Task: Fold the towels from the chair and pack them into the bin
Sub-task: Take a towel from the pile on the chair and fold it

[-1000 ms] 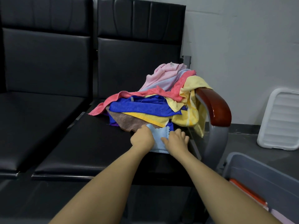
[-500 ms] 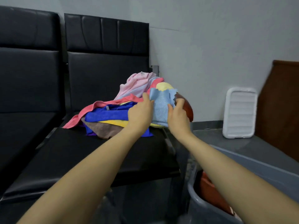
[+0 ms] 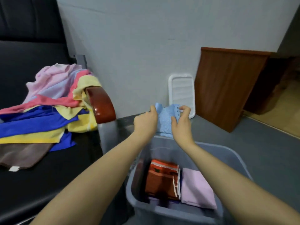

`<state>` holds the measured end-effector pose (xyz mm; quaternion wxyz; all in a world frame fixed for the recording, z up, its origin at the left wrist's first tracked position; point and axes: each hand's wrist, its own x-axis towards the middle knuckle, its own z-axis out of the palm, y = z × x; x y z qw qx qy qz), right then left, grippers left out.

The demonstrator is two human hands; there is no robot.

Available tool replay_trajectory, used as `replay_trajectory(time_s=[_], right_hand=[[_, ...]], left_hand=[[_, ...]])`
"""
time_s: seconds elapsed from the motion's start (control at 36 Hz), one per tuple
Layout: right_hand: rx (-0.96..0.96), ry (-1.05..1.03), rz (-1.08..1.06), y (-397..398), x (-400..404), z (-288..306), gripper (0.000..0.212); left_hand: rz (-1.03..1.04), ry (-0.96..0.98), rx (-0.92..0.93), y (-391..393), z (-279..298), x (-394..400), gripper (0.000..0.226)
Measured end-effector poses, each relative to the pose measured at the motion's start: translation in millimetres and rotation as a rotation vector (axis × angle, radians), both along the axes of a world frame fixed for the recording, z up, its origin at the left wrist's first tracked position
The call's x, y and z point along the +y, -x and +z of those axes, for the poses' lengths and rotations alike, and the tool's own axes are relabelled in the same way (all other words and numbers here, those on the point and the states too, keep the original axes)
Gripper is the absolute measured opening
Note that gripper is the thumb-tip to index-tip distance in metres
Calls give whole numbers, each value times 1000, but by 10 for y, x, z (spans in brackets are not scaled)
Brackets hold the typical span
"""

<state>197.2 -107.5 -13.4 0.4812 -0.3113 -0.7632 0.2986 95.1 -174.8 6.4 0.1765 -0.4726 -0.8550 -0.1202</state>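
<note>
Pinching a small pale-blue waffle-textured towel (image 3: 164,118) by its top corners, left hand (image 3: 146,121) and right hand (image 3: 181,122) hold it above the grey plastic bin's (image 3: 233,157) far rim, 2 folded cloths inside.

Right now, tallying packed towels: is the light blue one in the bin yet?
Not yet: the light blue towel hangs above the bin, held by both hands.
</note>
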Motion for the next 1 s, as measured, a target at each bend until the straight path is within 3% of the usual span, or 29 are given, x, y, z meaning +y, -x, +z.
replay_trajectory(time_s=[0.31,0.5,0.64,0.75,0.86,1.0], right_hand=[[-238,272,-28,-69,801,-1645,26],[-383,479,-21,-44,1028,-2625,21],[-499,569,-8,-6,1082,-3107,31],[-934,475,-4,-81,1101,-3295,49],[-973,414,-38,-93,1072,-3325,53],[-976,391,-48,-95,1068,-3116,44]], left_hand=[[32,297,-435,19,-1531,938,37],[97,428,-687,162,-2424,1180,29],[134,492,-761,170,-2890,1262,30],[114,556,-782,150,-3161,1257,48],[126,586,-709,61,-3221,1244,57],[111,508,-680,11,-3030,1189,49]])
